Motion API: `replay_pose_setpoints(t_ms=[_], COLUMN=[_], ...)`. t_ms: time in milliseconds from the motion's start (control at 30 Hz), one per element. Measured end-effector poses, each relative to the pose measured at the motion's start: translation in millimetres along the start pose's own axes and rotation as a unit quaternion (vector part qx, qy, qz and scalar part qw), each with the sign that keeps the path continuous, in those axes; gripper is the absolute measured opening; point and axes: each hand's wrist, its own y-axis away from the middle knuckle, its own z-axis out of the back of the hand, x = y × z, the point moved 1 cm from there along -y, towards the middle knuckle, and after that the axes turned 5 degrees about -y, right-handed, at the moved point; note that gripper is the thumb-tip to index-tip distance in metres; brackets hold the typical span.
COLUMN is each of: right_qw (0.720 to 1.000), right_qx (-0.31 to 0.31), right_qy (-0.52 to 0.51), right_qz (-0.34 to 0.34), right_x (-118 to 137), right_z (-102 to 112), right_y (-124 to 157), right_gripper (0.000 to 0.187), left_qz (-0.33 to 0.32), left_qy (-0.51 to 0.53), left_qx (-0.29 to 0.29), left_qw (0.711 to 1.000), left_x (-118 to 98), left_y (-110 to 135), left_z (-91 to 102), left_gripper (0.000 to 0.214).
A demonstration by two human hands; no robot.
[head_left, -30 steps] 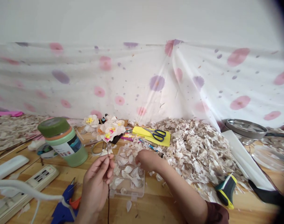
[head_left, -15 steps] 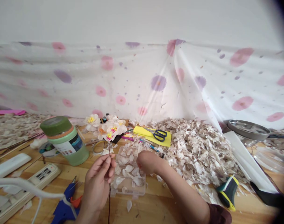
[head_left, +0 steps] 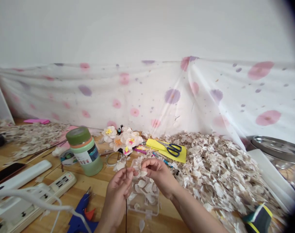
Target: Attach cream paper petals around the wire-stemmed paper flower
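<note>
While the left hand (head_left: 118, 187) pinches a stem (head_left: 126, 207), the right hand (head_left: 160, 177) a petal (head_left: 142, 173), flowers (head_left: 131, 139) look complete; loose petals (head_left: 148, 187) remain.

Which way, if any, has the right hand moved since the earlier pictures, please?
Yes: judged against the scissors, the right hand has moved left, closer to the left hand.

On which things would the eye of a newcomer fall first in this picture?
Probably the large heap of pale petals, spread over the right side of the wooden table. Next, the whitish flowers with yellow and pink centres, just beyond the left hand, which holds a thin dark stem. The green-lidded jar, standing on the left, would also catch the eye.
</note>
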Motion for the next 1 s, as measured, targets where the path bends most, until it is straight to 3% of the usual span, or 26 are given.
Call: replay_pose_setpoints(t_ms=[133, 233, 333, 467, 600, 833, 1000], right_qw=[1.0, 0.992, 0.96, 0.928, 0.92, 0.944, 0.961], right_qx=[-0.022, -0.047, -0.061, -0.055, -0.066, -0.037, -0.049], right_qy=[0.007, 0.102, 0.225, 0.309, 0.333, 0.299, 0.263], right_qz=[-0.019, 0.056, 0.154, 0.199, 0.194, 0.133, 0.074], right_x=[-6.6, -9.3, -8.7, -6.9, -6.9, -7.5, -9.1], right_z=[-11.1, -13.5, -15.1, -15.9, -14.5, -12.7, -7.3], right_y=[3.4, 4.9, 7.3, 9.8, 9.8, 7.1, 4.5], right_gripper=[0.026, 0.017, 0.01, 0.006, 0.002, 0.024, 0.021], left_qz=[0.015, 0.017, 0.019, 0.004, -0.005, -0.02, -0.02], left_qy=[-0.013, -0.007, 0.0, -0.015, -0.035, -0.063, -0.071], left_qx=[-0.008, -0.005, 0.013, 0.014, 0.003, -0.003, 0.001], left_qw=[1.0, 1.0, 1.0, 1.0, 0.999, 0.998, 0.997], left_x=[2.3, 3.5, 4.5, 5.0, 4.8, 6.4, 7.2], left_y=[-0.2, 0.0, 0.2, -0.3, -1.3, -5.2, -7.3], left_z=[-0.4, 0.5, 1.3, 2.6, 2.8, 4.7, 7.2], left_gripper=[0.034, 0.034, 0.033, 0.033, 0.034, 0.033, 0.038])
